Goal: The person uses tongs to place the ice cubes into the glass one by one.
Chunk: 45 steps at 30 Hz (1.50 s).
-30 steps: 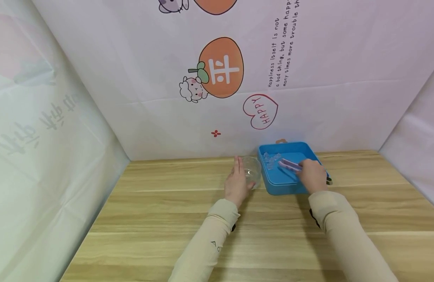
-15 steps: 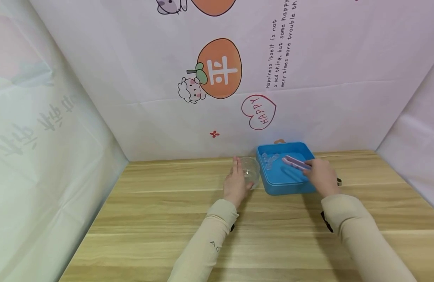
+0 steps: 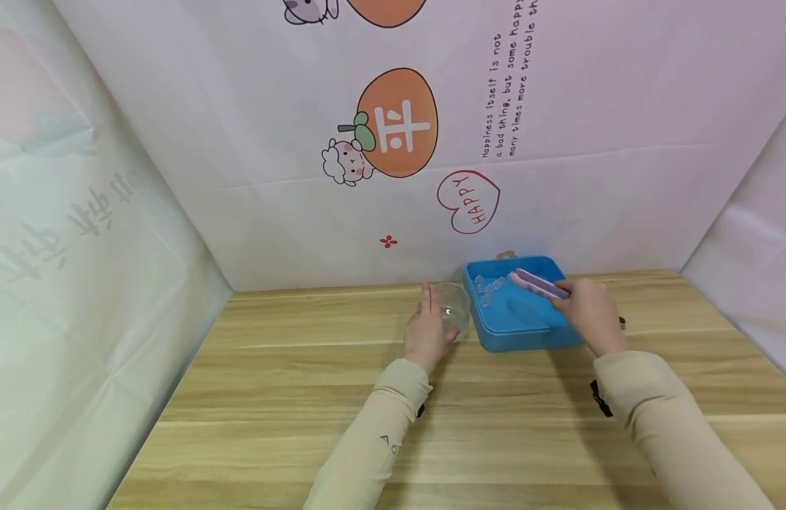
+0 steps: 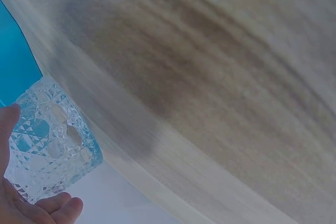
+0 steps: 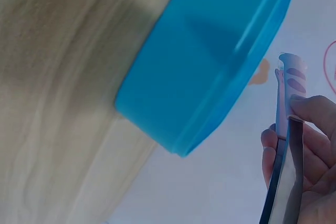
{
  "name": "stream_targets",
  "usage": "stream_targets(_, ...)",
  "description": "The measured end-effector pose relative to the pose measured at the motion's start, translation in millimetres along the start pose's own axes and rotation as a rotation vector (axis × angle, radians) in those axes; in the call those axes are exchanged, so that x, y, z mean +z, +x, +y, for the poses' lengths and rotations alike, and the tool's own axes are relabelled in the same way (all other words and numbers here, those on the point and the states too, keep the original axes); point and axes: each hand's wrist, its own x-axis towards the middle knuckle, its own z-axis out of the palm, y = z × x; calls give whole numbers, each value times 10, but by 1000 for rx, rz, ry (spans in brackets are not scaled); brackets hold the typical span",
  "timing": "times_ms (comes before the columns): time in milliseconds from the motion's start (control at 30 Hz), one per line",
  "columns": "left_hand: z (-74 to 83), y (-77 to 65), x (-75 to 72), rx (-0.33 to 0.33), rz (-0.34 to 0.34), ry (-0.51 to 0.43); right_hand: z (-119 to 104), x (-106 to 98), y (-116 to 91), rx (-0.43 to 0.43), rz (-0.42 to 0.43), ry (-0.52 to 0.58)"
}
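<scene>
A clear patterned glass cup (image 3: 455, 312) stands on the table just left of the blue tray. My left hand (image 3: 424, 333) holds its left side, thumb on the near side. In the left wrist view, fingers (image 4: 58, 208) and thumb lie around the cut-glass wall (image 4: 50, 140). My right hand (image 3: 590, 312) grips pink-and-purple tongs (image 3: 536, 283) over the blue tray (image 3: 526, 340). The right wrist view shows the tongs' metal arms (image 5: 289, 171) and their tips close together; whether something clear sits between them I cannot tell. Several clear cubes (image 3: 488, 290) lie at the tray's left side.
The wood-grain table (image 3: 290, 397) ends at a white printed backdrop (image 3: 303, 234) just behind the tray. White sheets (image 3: 112, 304) also hang at both sides. The tray's raised wall (image 5: 173, 77) stands beside the cup.
My right hand has drawn the tongs right and slightly up, away from the clear cubes, with the tips still over the tray. The left hand and the cup have stayed in place.
</scene>
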Motion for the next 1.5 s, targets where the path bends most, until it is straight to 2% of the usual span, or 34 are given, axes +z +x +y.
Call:
stream_targets(300,-6,5,5,-3,3,12,-222,-36,-1,-12,18,-10)
stream_targets(567,3,14,-1,-6,-7,17,-418,-19,-8,-45,-20,42)
stream_targets(767,-3,11,-4,-3,-6,7,-566,30,-41,-92,-83,97)
stream_targets(933,-7,9,-1,-6,-14,-9,-679,88,-59,-109,-103,104)
stream_targets(1133,-14,6,-7,-8,-22,-11,-736,162,-64,-151,-106,92)
stream_targets(1500,-15,1,-1,-7,-21,11,-738,228,-87,-166,-128,54)
